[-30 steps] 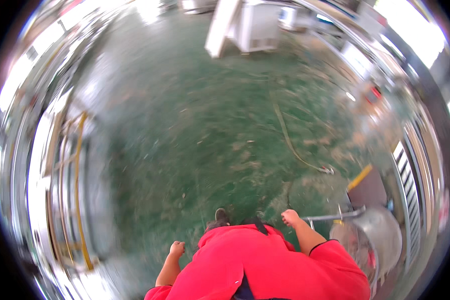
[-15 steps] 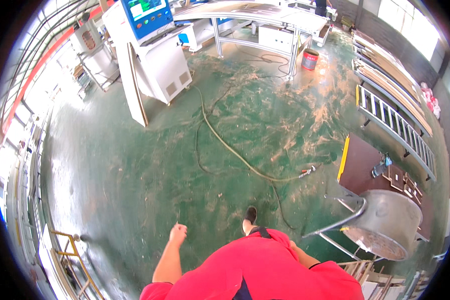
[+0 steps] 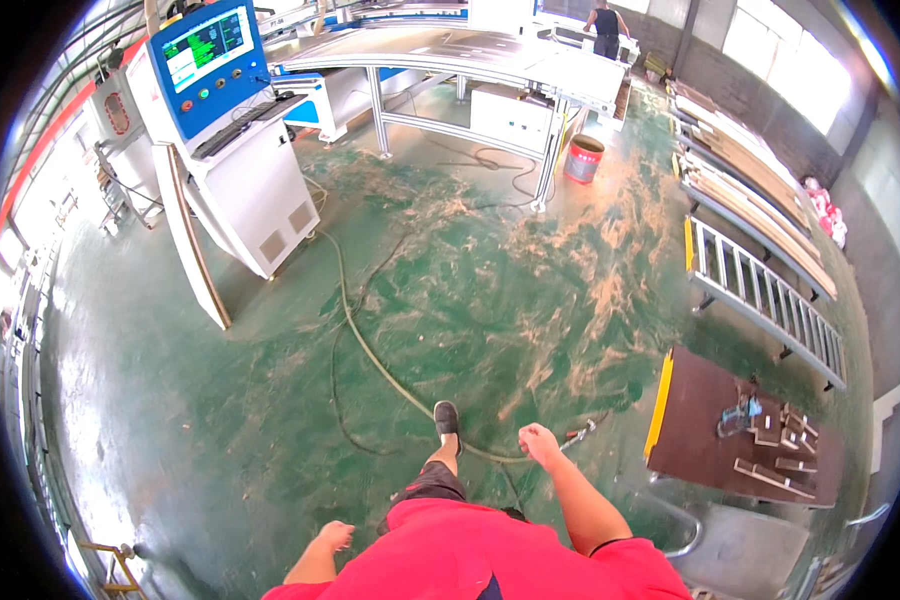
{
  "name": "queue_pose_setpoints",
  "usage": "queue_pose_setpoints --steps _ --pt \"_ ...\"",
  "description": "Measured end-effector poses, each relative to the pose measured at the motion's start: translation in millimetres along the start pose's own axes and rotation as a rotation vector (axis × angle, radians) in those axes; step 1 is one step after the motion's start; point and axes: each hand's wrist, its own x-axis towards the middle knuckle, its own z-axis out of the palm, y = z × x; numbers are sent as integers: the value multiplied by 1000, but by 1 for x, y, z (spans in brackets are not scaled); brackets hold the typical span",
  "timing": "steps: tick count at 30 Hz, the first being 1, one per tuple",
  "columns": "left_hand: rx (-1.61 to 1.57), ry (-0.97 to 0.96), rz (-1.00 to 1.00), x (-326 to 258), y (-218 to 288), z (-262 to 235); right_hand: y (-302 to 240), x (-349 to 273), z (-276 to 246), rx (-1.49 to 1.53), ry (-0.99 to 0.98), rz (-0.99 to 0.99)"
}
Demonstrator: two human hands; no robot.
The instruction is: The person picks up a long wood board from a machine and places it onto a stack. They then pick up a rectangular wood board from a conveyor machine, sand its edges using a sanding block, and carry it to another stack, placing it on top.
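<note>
I look down on a green workshop floor strewn with sawdust. My left hand (image 3: 332, 535) hangs at my side near the lower edge, fingers loosely curled, holding nothing. My right hand (image 3: 538, 442) swings forward as a loose fist, empty, above a yellowish hose (image 3: 362, 340) that snakes across the floor. The hose's nozzle end (image 3: 582, 431) lies just right of that hand. My foot (image 3: 447, 416) steps forward beside the hose. A red shirt fills the bottom of the view.
A white and blue control cabinet with a screen (image 3: 225, 130) stands at the far left. A long machine table (image 3: 450, 60) crosses the back, a red bucket (image 3: 583, 158) beside it. Roller racks (image 3: 765, 300) and a brown work board (image 3: 740, 430) lie right. Another person (image 3: 606, 28) stands far off.
The view has swung round from bare floor to the machines. My right hand has come forward, my left hand has dropped back, and one foot has stepped ahead.
</note>
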Motion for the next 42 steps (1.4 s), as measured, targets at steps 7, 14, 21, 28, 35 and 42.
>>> queue_pose_setpoints --steps 7,14,21,28,35,42 --pt "1033 80 644 201 255 -153 0 85 -99 -183 312 504" --pt "163 102 692 258 662 -223 -37 162 -114 305 534 544" --pt "196 139 715 349 867 -278 -67 388 -141 -179 218 367" --pt "380 215 554 420 844 -349 -309 690 -252 -353 270 354" --pt "640 -51 506 507 813 -360 -653 904 -263 18 311 -90" --pt "590 -213 394 663 1009 -474 -786 1001 -161 -106 118 2"
